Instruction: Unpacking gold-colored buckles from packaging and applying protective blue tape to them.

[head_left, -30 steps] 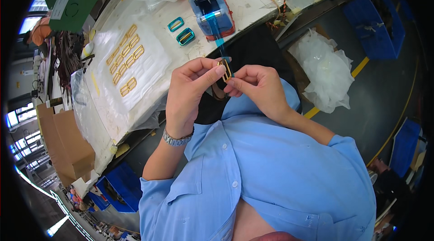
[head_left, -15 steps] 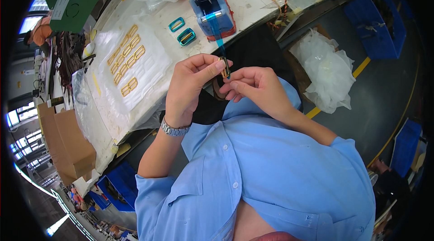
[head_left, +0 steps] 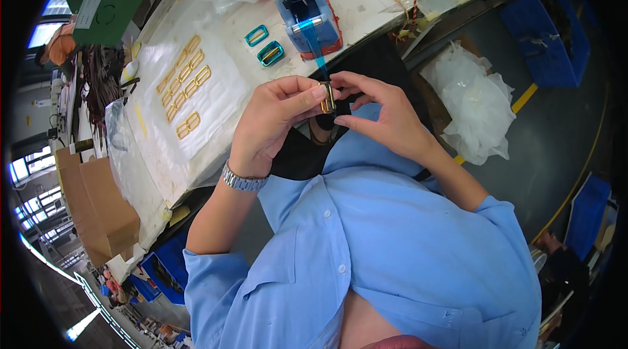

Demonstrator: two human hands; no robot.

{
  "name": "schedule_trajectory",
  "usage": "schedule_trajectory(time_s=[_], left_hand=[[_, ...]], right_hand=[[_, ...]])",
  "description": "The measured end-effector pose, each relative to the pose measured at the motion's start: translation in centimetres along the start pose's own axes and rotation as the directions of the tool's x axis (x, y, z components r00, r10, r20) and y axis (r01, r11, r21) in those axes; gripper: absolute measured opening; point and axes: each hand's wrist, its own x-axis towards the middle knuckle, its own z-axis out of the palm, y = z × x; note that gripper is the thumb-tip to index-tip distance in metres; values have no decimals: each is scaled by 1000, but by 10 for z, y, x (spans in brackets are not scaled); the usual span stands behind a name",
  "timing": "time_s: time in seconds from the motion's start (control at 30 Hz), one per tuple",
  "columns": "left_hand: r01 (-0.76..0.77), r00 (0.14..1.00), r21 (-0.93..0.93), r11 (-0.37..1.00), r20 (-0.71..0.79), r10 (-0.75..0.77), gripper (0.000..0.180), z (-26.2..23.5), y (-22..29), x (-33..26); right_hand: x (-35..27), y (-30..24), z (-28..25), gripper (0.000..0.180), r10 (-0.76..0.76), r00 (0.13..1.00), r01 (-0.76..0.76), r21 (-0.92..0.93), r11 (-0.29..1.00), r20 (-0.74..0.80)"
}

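Note:
Between the thumb and fingers of my left hand is a small gold metal buckle, held upright in front of me. A strip of blue tape runs down to its top from the blue tape dispenser at the table's edge. My right hand is open beside the buckle, thumb and forefinger spread; its fingertips are close to the buckle's upper end, and I cannot tell if they touch. Left of the dispenser lie two buckles covered in blue film, an upper one and a lower one.
Rows of gold buckles lie on a white sheet on the table. Clear plastic bags fill a box right of my knees. A blue bin stands farther right. Cardboard is at the left.
My right hand has opened, its fingers spreading and moving up toward the buckle's top. The left hand still holds the buckle, and its wrist has shifted slightly left.

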Motion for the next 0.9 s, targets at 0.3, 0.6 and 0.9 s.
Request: schedule_trajectory(time_s=[0.3,0.6,0.9], left_hand=[[79,994,-10,997,70,-78,20,-4,12,5],[159,987,-1,987,8,-159,29,3,22,13],[-475,663,750,461,-40,748,22,32,-30,-18]], right_hand=[[16,-10,0,63,7,997,-15,108,994,72],[16,-6,10,54,132,991,-137,278,951,37],[18,-14,16,41,230,973,-204,487,849,5]])
